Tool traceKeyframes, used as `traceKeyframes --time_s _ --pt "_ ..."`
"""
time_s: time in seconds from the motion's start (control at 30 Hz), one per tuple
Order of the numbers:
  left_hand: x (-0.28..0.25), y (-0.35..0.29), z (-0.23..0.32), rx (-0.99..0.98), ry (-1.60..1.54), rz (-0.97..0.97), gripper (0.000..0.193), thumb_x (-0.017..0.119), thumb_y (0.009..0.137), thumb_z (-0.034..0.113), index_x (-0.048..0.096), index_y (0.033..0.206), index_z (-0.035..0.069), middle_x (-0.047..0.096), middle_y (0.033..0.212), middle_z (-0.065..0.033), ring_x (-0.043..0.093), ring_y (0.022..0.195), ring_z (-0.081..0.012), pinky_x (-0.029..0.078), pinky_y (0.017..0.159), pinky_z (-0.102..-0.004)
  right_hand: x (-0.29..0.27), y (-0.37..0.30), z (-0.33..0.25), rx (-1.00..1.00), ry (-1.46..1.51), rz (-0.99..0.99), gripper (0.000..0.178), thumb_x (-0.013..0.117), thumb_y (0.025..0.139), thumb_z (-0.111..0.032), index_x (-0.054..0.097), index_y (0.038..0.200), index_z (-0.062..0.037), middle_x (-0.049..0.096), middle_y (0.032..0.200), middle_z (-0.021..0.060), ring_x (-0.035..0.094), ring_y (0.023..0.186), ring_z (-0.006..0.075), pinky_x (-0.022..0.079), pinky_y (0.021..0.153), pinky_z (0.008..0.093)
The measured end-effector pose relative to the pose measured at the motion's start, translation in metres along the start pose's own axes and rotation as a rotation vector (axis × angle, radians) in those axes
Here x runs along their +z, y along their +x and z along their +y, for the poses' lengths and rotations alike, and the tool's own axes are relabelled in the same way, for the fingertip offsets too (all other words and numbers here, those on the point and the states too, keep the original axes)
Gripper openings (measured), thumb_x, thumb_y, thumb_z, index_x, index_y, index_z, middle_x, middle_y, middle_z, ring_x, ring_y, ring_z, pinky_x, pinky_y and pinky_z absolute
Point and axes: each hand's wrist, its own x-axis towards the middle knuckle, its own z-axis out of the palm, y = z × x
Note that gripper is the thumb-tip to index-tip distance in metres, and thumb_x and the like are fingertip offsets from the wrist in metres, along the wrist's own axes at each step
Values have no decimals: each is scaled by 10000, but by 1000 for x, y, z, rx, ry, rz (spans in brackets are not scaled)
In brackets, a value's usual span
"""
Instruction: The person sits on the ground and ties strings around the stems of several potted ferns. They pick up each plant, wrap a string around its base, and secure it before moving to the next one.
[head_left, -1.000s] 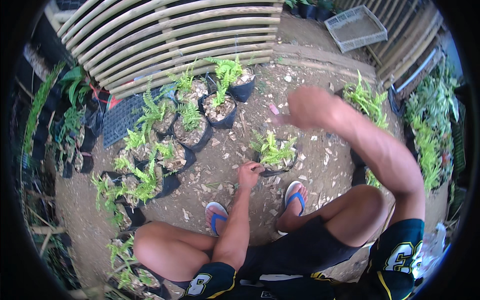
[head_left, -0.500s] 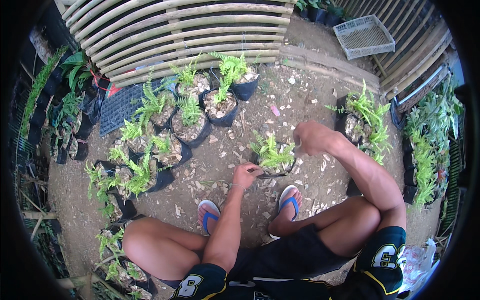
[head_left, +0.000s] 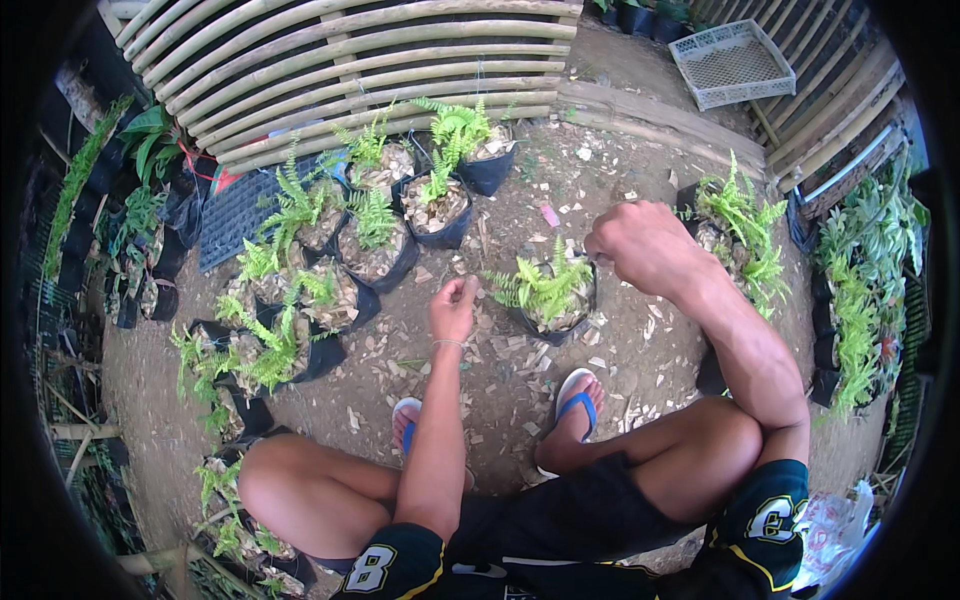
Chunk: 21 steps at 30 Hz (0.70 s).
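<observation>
Here, working left to right across the head view. Far left: a cluster of potted ferns point(head_left: 300, 300) in black grow bags, standing close together on the dirt ground point(head_left: 640, 350), well apart from both hands.

Left hand point(head_left: 453, 308): fingers curled loosely in, tips drawn together as if pinching something small; whether it holds anything I cannot tell. It hangs just left of the single fern bag point(head_left: 548, 300) and does not touch it.

The fern bag stands upright on the ground between the two hands, ahead of the blue sandals point(head_left: 578, 400), with green fronds spreading over the rim and pale coarse chips filling the top.

Handling, as a judgement: the bag is thin soft plastic, so its wall will buckle under a squeeze. The fill looks loose and fairly light, and would spill if tilted. The fronds are fragile and are no place to pull. Best hold: both hands low on the bag's sides, or one under the base, keeping it upright.

Right hand point(head_left: 640, 245): closed in a fist, raised above and just right of the bag's rim; its contents are hidden. Further right, another fern point(head_left: 745, 235) stands near the forearm. A white plastic tray point(head_left: 735, 62) lies far back at upper right.
</observation>
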Motion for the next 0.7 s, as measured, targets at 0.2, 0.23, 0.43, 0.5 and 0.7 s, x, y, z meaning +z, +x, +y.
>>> traceKeyframes --time_s 0.2,0.23,0.43,0.5,0.7 --pt "17 -5 -4 33 108 -61 250 772 940 268 762 1008 27 743 819 -19 634 722 -76 494 673 -262 26 3 20 -149 71 161 145 612 820 -47 748 871 -55 727 868 166 728 901 370 591 789 487" --pt "18 -5 -7 -33 133 -86 246 776 936 264 762 1016 32 749 832 -21 643 733 -79 498 680 -261 31 6 22 -158 67 170 145 618 808 -41 747 873 -54 729 872 163 727 908 369 592 797 484" --pt "31 -27 -15 -18 212 -144 311 864 840 263 756 1013 28 765 939 -69 694 786 -146 560 735 -314 51 15 18 -50 104 -1 288 615 724 54 779 935 -51 753 1003 132 724 967 334 594 842 438" --pt "32 -32 -12 22 371 -78 337 880 816 269 755 1017 30 769 954 -87 701 785 -173 565 737 -331 50 12 18 -70 86 32 279 618 719 49 778 922 -56 752 989 127 723 960 334 593 823 440" --pt "36 -30 -4 45 425 -10 300 880 774 172 756 998 17 769 940 -136 719 790 -244 566 732 -375 44 11 15 -143 61 149 270 630 700 30 779 891 -89 750 952 95 717 922 316 588 753 445"
